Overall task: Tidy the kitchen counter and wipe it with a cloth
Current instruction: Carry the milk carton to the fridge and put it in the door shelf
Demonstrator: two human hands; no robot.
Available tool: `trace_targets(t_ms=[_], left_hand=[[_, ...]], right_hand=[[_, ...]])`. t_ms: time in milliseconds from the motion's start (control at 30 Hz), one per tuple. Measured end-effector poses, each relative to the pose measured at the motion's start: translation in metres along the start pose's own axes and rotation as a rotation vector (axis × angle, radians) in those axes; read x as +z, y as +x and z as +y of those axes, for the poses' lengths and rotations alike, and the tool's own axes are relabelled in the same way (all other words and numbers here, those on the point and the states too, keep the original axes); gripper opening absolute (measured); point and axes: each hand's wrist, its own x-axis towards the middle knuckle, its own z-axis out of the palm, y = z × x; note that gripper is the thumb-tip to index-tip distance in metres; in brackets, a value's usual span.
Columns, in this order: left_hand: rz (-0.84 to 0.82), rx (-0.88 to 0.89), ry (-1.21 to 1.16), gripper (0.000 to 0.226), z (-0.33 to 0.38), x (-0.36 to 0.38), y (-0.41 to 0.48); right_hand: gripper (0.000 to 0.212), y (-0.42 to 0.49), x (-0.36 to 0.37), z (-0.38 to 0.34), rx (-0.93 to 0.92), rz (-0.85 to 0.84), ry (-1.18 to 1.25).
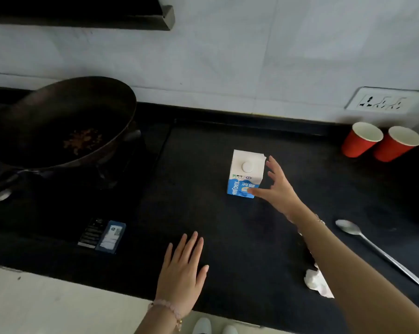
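From the head camera, the black counter (264, 237) ran across the view below a white tiled wall. A small blue-and-white carton (244, 173) with a round white cap stood upright near the middle of it. The right hand (276, 189) reached in from the right, fingers spread wide around the carton's right side, the thumb touching its lower front corner; the grip had not closed on it. The left hand (182, 268) lay flat and open, palm down, on the counter near its front edge, holding nothing.

Two red paper cups (382, 142) stood side by side at the back right, under a wall socket (384, 102). A metal spoon (377, 249) lay on the counter to the right of the right forearm. A crumpled white piece, possibly paper or cloth (318, 283), lay partly hidden under that forearm. On the left, a dark wok (66, 121) sat on the stove with brownish scraps inside.
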Motion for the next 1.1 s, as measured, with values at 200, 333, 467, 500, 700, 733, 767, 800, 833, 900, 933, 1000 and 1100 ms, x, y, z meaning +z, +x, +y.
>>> trace_targets(t_ms=[200,333,467,500,700,733,767,800,833,900,933,1000,1100], left_hand=[[0.039,-0.002,0.018,0.064,-0.001,0.007,0.001],[-0.023,-0.009,-0.013,0.065,-0.001,0.002,0.001],[-0.023,-0.022,0.006,0.058,-0.002,0.0,0.001],[-0.006,-0.009,0.008,0.055,-0.002,-0.001,0.001],[-0.029,0.017,0.005,0.057,0.001,-0.01,-0.001],[-0.049,0.009,-0.009,0.056,0.001,-0.01,-0.003],[-0.046,0.009,-0.021,0.056,0.002,-0.01,-0.003],[-0.038,0.022,-0.017,0.054,0.002,-0.01,-0.003],[-0.029,0.043,-0.024,0.053,0.002,-0.01,-0.002],[-0.033,0.038,-0.091,0.051,0.004,-0.018,-0.001],[-0.009,0.016,-0.141,0.048,0.005,-0.026,-0.002],[0.056,-0.053,-0.324,0.04,0.001,-0.037,-0.01],[0.122,-0.205,-0.611,0.026,-0.007,-0.042,-0.04]], right_hand=[[0.089,0.014,0.001,-0.003,-0.009,-0.023,0.033],[0.072,0.013,0.002,-0.009,-0.019,0.029,-0.008],[0.068,-0.004,0.003,-0.016,-0.009,0.087,0.073],[0.067,-0.011,0.003,-0.018,-0.008,0.104,0.101],[0.058,-0.062,0.006,-0.027,0.017,0.152,0.215],[0.056,-0.071,0.007,-0.025,0.021,0.157,0.231],[0.055,-0.08,0.009,-0.023,0.022,0.163,0.246],[0.053,-0.089,0.011,-0.02,0.023,0.168,0.259],[0.053,-0.097,0.013,-0.017,0.027,0.169,0.269],[0.054,-0.111,0.018,-0.011,0.033,0.156,0.281],[0.055,-0.117,0.02,-0.009,0.032,0.14,0.285],[0.057,-0.126,0.025,-0.006,0.019,0.081,0.282],[0.057,-0.135,0.037,-0.011,-0.018,-0.048,0.25]])
